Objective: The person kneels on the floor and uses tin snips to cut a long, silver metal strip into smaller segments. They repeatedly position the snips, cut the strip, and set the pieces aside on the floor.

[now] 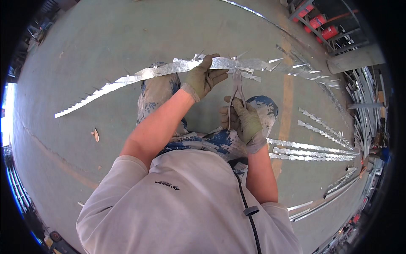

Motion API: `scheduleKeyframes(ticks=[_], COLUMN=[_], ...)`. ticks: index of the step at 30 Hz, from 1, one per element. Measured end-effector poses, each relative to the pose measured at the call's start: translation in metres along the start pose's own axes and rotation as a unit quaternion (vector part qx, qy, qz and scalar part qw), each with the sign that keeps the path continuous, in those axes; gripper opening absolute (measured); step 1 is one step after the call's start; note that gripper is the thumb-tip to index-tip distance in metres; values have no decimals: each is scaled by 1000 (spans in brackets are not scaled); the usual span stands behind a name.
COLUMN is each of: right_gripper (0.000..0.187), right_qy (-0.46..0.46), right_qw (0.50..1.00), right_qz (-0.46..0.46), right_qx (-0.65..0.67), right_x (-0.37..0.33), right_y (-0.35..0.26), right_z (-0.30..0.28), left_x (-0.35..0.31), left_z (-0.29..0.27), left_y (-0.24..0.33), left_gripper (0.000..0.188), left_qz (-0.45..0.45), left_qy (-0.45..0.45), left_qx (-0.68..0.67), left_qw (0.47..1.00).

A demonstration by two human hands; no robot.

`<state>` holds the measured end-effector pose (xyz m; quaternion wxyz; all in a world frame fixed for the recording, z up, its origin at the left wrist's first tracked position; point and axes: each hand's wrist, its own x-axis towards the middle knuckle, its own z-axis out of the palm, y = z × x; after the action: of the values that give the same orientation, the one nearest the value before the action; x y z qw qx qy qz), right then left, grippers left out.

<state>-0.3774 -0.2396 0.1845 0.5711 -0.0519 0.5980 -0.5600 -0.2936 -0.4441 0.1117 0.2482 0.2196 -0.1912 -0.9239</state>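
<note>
A long, shiny spiked metal strip [169,67] stretches across in front of me above my knees, its thin sharp points sticking out along both edges. My left hand [200,79], in an olive work glove, grips the strip near its middle, thumb over the upper edge and fingers beneath. In my gloved right hand [246,122] is a pair of pliers [237,86], its handles spread apart and its jaws up at the strip, just right of my left hand. Whether the jaws are closed on a spike cannot be made out.
Several similar spiked strips [315,151] lie on the green floor [97,51] at right, beside a pile of metal lengths [366,110]. Red fire extinguishers [317,21] sit in a rack at the far right. A dry leaf [96,135] lies on the floor at left.
</note>
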Motion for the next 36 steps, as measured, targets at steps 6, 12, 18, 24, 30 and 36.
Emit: scheduleKeyframes(ticks=[6, 12, 18, 24, 30, 36], right_gripper=[44, 42, 41, 40, 39, 39], right_qy=[47, 63, 59, 71, 86, 88], right_qw=[997, 994, 991, 995, 981, 985], right_qz=[34, 31, 35, 7, -39, -39], right_qx=[-48, -80, -119, -71, -167, -145], right_x=[10, 40, 56, 61, 61, 67], right_y=[37, 61, 74, 87, 86, 89], right_z=[1, 0, 7, 7, 6, 8], left_x=[4, 13, 11, 7, 3, 7], left_z=[-23, -51, -44, -30, -26, -32], left_y=[-17, -28, -27, -25, -24, -27], left_gripper=[37, 35, 36, 37, 36, 36], left_qz=[5, -3, -11, -2, 11, 12], left_qy=[48, 115, 147, 133, 122, 127], left_qx=[68, 108, 149, 136, 113, 105], left_qw=[997, 987, 978, 982, 986, 986])
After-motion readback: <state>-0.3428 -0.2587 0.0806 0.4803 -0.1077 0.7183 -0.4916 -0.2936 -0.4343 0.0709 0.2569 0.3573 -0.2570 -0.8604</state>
